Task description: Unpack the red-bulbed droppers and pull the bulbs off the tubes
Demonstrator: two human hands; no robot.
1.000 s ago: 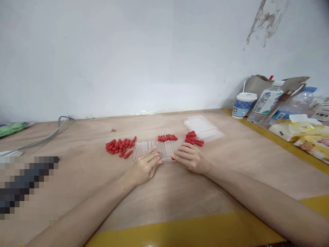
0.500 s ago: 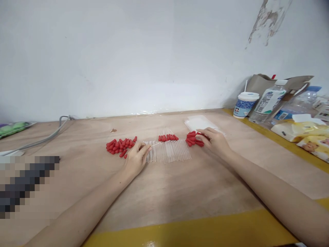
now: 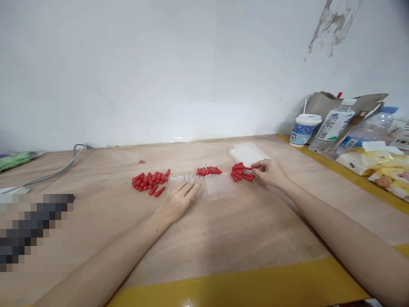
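A row of clear thin dropper tubes [image 3: 217,188] lies side by side on the table. My left hand [image 3: 179,200] rests over the left part of that row, fingers stretched across the tubes; its thumb is hidden and no tube shows in its grasp. At the right end, a small pile of red rubber dropper bulbs [image 3: 238,172] lies by my right hand [image 3: 270,172], whose thumb and forefinger pinch the narrow end of one red rubber bulb [image 3: 248,169]. Behind the row, several tubes with red bulbs fitted [image 3: 209,171] lie together. More loose red bulbs [image 3: 148,181] are heaped on the left.
A white plastic sheet or bag [image 3: 249,151] lies behind the right pile. Along the right edge stand a paper cup [image 3: 305,130], a water bottle [image 3: 334,125] and tissue packs [image 3: 361,162]. A grey cable [image 3: 60,170] and a green packet [image 3: 17,160] are at left.
My left hand has moved right and down onto the row; the tube it pinched no longer shows between its fingers. My right hand has drawn slightly right, gripping one red bulb from the pile.
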